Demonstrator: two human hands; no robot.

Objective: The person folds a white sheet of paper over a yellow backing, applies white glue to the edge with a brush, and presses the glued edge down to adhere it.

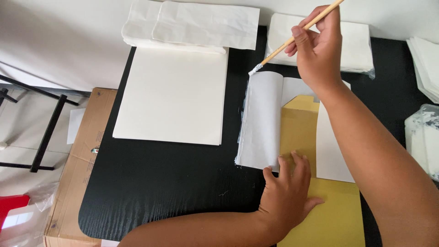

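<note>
My right hand (318,50) grips a thin wooden brush (292,40) whose white, glue-wet tip rests at the top left corner of a folded white sheet (260,121). That sheet lies curled over a yellow card template (299,132) on the black table (169,183). My left hand (287,196) presses flat on the yellow card and the lower edge of the white sheet, fingers spread. Wet streaks show along the sheet's left edge.
A stack of large white sheets (176,93) lies to the left. Folded white paper bags (196,23) sit at the back, with another wrapped pile (356,43) behind my right hand. More white paper (427,64) and a white container (423,137) are at the right. A cardboard box (80,160) stands left of the table.
</note>
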